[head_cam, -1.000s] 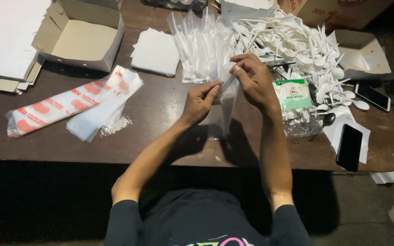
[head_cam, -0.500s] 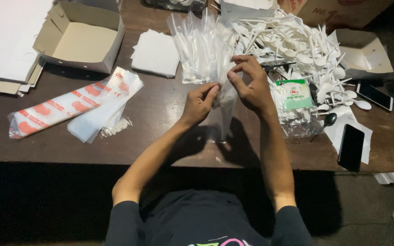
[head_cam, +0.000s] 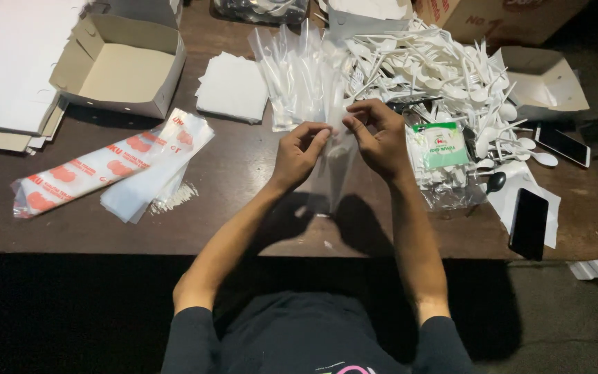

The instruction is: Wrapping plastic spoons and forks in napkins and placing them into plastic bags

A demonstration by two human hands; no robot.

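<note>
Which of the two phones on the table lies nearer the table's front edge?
The black phone resting on white paper at the right, close to the front edge. The other phone lies farther back, beside the heap of white plastic spoons.

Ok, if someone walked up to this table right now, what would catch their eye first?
Probably the big heap of white plastic spoons and forks at the far right of the brown wooden table. Next, the two hands at the centre: the left hand and right hand pinch the top of a narrow clear plastic sleeve that hangs between them. At the left, an open empty cardboard box also stands out.
</note>
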